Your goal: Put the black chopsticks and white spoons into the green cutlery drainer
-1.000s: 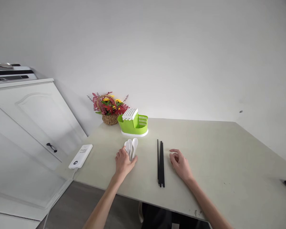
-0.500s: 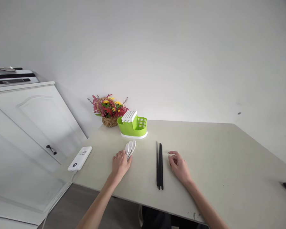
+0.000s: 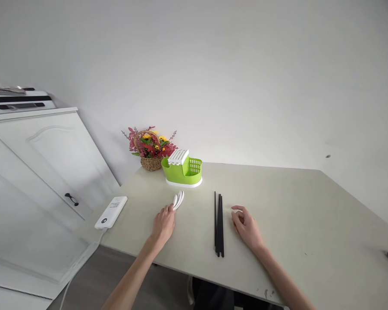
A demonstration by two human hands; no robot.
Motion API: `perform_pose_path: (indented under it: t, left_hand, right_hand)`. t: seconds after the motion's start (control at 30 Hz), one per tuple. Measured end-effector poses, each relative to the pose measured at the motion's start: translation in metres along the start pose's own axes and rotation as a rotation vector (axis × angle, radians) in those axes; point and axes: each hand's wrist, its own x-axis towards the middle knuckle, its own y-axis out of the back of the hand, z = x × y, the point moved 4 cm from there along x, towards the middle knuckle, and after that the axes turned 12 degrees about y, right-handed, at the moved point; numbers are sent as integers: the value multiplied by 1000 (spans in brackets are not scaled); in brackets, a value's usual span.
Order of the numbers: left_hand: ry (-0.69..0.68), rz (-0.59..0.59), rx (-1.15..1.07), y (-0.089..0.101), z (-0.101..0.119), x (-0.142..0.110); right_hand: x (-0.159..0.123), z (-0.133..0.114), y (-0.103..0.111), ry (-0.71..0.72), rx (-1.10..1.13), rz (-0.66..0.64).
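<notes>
On a table, left hand gripping white spoons, right hand empty, loosely curled beside chopsticks

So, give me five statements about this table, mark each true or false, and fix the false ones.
1. The left hand holds the spoons. True.
2. The chopsticks lie on the table. True.
3. The right hand grips the chopsticks. False: it is apart from them.
4. The flower basket stands right of the caddy. False: it stands to the left.
5. A cable runs from the white device. True.
</notes>
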Motion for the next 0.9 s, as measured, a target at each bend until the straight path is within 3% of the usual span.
perform_pose_path:
  t: [0.3,0.43,0.53,0.67,0.9]
  left_hand:
    - [27,63,-270,-1,-17,-24]
    - [14,63,-520,8,-10,-30]
    - [-49,36,-733,23,13,-38]
    - [-158,-77,-902,39,64,-55]
    - [-362,-213,-873,44,153,-78]
  right_hand:
    - [-14,-5,9,12,48,-58]
    - [-17,-4,13,1,103,-83]
    - [-17,-3,15,-2,139,-84]
    - [-16,-3,14,-11,195,-77]
    - [-15,-12,28,-139,486,-54]
